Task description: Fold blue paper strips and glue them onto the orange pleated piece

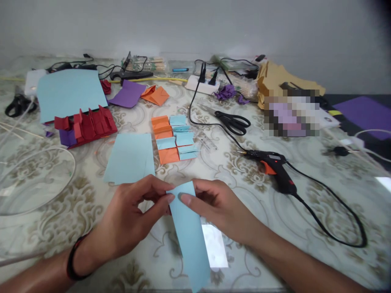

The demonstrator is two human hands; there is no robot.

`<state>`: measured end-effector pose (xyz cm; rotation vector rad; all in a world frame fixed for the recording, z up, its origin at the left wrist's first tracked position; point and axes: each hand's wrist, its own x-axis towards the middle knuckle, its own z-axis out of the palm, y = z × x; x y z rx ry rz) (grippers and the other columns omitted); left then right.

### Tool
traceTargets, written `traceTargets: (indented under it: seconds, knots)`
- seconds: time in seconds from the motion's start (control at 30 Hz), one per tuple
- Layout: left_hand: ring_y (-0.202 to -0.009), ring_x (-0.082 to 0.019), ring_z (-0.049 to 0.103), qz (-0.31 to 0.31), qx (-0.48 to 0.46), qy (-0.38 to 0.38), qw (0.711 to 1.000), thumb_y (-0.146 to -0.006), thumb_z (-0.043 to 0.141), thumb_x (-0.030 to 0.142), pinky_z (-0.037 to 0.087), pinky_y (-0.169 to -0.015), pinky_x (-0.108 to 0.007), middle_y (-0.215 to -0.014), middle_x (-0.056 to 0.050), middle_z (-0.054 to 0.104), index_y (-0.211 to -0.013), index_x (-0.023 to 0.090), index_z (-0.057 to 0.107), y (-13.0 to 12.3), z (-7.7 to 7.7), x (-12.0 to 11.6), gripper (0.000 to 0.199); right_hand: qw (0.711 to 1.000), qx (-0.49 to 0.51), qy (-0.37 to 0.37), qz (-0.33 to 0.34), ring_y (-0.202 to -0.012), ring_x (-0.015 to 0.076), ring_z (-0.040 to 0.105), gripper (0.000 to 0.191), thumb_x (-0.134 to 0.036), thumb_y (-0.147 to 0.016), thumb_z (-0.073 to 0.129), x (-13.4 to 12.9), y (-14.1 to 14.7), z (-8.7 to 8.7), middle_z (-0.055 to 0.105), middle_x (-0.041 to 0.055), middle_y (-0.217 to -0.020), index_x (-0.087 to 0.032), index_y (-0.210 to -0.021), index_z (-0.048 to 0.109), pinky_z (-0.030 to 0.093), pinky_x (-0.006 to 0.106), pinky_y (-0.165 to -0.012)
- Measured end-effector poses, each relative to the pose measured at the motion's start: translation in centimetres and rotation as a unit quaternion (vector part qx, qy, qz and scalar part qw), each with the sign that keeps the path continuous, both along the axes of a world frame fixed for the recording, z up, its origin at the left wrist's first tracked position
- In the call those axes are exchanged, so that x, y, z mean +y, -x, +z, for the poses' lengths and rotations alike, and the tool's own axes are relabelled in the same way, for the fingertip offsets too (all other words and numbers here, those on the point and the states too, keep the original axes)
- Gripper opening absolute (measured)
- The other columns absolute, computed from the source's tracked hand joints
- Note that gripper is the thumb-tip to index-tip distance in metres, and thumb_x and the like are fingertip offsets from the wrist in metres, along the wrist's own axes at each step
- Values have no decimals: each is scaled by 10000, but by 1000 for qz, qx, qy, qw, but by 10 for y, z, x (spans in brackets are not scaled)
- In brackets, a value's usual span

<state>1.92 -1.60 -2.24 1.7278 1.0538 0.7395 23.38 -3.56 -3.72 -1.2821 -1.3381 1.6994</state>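
Observation:
A long strip of light blue paper point(193, 240) hangs from both hands above the near side of the table, its lower end pointing toward me. My left hand point(134, 211) pinches its upper left corner between thumb and fingers. On the right edge, my right hand point(216, 203) grips the same end, thumb flat on the front and fingers behind it. Just beyond my left hand lie stacked light blue sheets point(131, 156). Past the strip, folded orange and blue paper pieces point(175, 140) sit in two columns.
To the right rests a black glue gun point(271, 162) with its cable looping nearby. Black-handled scissors point(233, 122) lie behind it, below a white power strip point(203, 84). Folded red paper pieces point(94, 124) and a large blue sheet point(71, 93) are at left, near a white hoop point(74, 167).

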Motion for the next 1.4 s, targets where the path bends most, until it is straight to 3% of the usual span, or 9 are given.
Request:
traceTargets:
  seconds: [0.47,1.03,1.4]
  knots:
    - [-619,-95,725,-3,-18,14,1000,-956,676,218,578,-614,-158,-699,70,755,-1086,271,740,1,0,2,154,999,16,-26,-15,-569,94,347,503,-571,-959,630,0,-2,0,355,-56,-632,-192,-674,463,247,263,-516]
    - [-636,-99,735,-4,3,7,1000,-962,667,204,566,-635,-177,-722,74,755,-1109,292,744,1,0,2,188,995,-37,-80,-38,-598,108,396,436,-532,-984,600,-2,-1,-1,479,-32,-652,-180,-728,573,307,255,-523]
    - [-627,-130,722,-17,11,23,1000,-974,660,266,555,-606,-208,-707,46,755,-1103,290,746,2,1,1,157,994,-28,-92,-44,-592,114,365,442,-508,-996,588,-3,-3,1,406,-39,-641,-197,-692,507,272,269,-517]
